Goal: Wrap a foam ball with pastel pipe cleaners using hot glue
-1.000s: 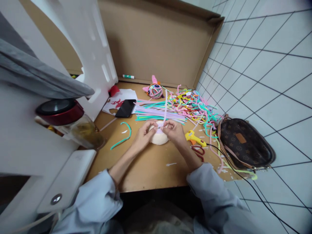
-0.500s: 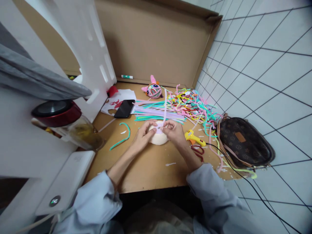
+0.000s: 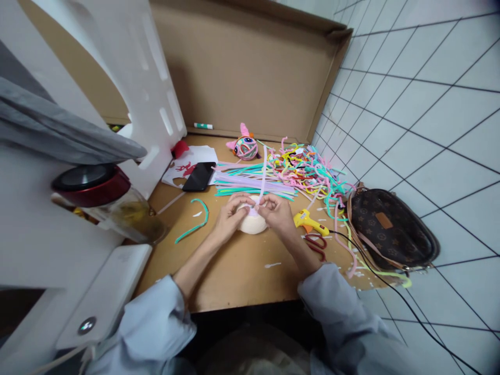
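Observation:
A round white foam ball (image 3: 253, 225) rests at the middle of the table between my hands. Lilac pipe cleaner (image 3: 264, 174) lies against its top, and a long free length stands up from there toward the back. My left hand (image 3: 234, 212) is closed on the ball's left side, thumb and fingers at the lilac part. My right hand (image 3: 276, 211) pinches the pipe cleaner where it meets the ball. Fingers hide part of the ball's top. Behind the ball lies a row of straight lilac and teal pipe cleaners (image 3: 250, 183).
A yellow glue gun (image 3: 311, 222) and red-handled scissors (image 3: 315, 242) lie right of my hands. Beyond are tangled pipe cleaners (image 3: 308, 166), a brown handbag (image 3: 390, 226) and a pink-eared ball figure (image 3: 246, 147). Leftward are a phone (image 3: 199, 176), bent teal pipe cleaner (image 3: 203, 221) and glass jar (image 3: 133, 213).
My fingers have shifted slightly on top of the ball, and the upright lilac pipe cleaner leans a little differently. The view has moved slightly; the other things stay in place.

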`<state>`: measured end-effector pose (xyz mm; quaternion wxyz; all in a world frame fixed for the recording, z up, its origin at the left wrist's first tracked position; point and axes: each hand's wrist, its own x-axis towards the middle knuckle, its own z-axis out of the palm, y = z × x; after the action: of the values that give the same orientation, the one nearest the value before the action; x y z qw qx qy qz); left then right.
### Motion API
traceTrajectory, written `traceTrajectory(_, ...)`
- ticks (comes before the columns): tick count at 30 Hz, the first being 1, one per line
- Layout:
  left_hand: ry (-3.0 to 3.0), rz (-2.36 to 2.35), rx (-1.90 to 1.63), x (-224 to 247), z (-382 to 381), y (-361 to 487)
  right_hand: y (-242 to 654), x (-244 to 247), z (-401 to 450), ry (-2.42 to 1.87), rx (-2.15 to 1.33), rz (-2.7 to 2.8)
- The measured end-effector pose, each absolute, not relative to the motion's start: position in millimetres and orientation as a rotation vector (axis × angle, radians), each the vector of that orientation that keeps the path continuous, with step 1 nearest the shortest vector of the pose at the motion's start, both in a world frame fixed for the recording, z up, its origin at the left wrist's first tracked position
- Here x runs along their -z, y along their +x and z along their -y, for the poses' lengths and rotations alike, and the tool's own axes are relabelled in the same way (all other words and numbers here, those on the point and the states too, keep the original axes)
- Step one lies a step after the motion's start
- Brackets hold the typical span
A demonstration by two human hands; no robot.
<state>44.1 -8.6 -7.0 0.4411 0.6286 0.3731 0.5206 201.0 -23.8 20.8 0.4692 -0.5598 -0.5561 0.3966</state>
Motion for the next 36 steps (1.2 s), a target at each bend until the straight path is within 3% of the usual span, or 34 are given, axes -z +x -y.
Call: traceTrajectory(36, 1.540, -1.004, -1.347, 5.0, 6.2, 43.0, 205.0, -34.0, 24.3, -1.194, -1.240, 1.346)
